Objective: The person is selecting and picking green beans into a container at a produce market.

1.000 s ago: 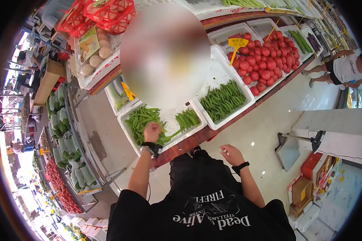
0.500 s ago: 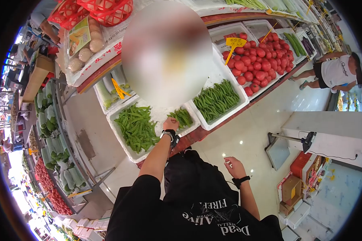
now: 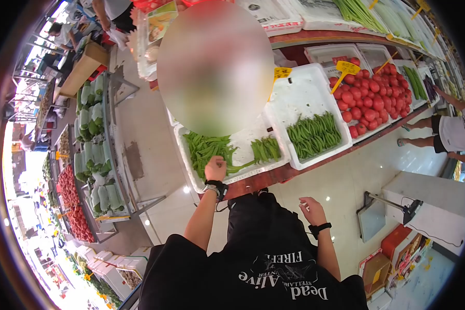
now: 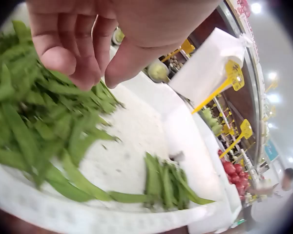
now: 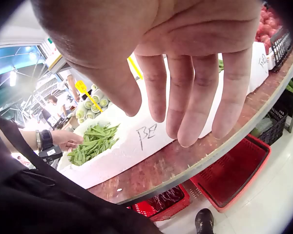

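My left hand (image 3: 215, 168) is over the near edge of a loose pile of flat green pea pods (image 4: 34, 107) in a white foam box (image 3: 234, 182). In the left wrist view its fingers bend downward, fingertips close over the pods, with a narrow gap to the thumb and no pod visible between. A small, neater row of the same pods (image 3: 266, 149) lies at the right end of that box. One pod (image 4: 129, 197) stretches along the front wall toward this row. My right hand (image 5: 195, 73) hangs beside the body, fingers loosely extended, holding nothing.
Right of the pods stands a foam box of slim green peppers or beans (image 3: 315, 135), then a heap of tomatoes (image 3: 372, 101). The stall's red edge (image 3: 258, 182) runs before me. Red baskets (image 5: 234, 170) sit underneath. A person (image 3: 452, 132) stands at far right.
My left hand went from the loose pile to the small row on the right, then back left over the pile. The head view has shifted. My right hand stays at my side.
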Tool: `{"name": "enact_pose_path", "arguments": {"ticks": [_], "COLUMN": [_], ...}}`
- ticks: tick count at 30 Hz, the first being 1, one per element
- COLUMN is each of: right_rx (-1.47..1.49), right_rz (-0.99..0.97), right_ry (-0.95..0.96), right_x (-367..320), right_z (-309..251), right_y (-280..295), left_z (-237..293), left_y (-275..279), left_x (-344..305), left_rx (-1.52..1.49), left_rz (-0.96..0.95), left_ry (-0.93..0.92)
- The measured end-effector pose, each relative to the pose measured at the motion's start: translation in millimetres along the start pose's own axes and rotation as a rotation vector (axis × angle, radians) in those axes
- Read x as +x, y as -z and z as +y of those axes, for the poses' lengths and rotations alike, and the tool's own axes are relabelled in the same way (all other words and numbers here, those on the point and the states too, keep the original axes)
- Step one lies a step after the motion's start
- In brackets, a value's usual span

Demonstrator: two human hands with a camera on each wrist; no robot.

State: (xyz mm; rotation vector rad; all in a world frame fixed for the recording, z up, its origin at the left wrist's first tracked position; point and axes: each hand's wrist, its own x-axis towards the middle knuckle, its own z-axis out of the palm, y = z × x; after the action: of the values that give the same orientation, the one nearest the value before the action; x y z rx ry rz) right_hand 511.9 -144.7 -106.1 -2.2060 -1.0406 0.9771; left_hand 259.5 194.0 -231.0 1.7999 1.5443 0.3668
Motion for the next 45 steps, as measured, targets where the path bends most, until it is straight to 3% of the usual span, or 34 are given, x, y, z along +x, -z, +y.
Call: {"name": "enact_pose_path", "arguments": {"ticks": [3,6,11,16,24,33,40,43,45], "right_rx": [-0.01,-0.015,-0.071,-0.059,-0.024,-0.041,-0.001,0.012,0.009], "right_rz": [-0.053,-0.066,-0.095,-0.074,-0.034,-0.062,-0.053,-0.045,-0.044], "right_ry": [0.009,0.045,0.053,0.036,-0.03,-0.021,-0.014,-0.016,-0.003], "right_x": [11.9,18.0,15.4,2.4,-13.5,-7.4,-0.9,1.5,3.0], "right_z": [-5.4,-12.2,-14.1,0.7,15.5,22.6,26.3,25.8,27.4], "right_y": [-2.7,-1.1,6.0,14.2,17.5,13.7,12.6,13.0,11.8], "left_z": [-34.8,-56.5,-45.7,-21.5,-18.1,-22.7,-30.3,-16.3,-8.1], "left_y": [40.2,49.6,40.0,39.2,36.7,33.8,27.9,24.7,7.1], "left_x": [6.3,16.9,31.4,39.2,42.1,37.1,46.0,42.9,40.1], "left_rx": [0.13,0.067,0.164,0.482,0.594,0.454,-0.006,-0.053,-0.2], "left_rz": [0.158,0.114,-0.009,-0.034,-0.004,0.167,0.369,0.346,0.222], "left_ry": [0.013,-0.071,-0.053,-0.04,-0.1,-0.08,0.023,-0.147,-0.163]}}
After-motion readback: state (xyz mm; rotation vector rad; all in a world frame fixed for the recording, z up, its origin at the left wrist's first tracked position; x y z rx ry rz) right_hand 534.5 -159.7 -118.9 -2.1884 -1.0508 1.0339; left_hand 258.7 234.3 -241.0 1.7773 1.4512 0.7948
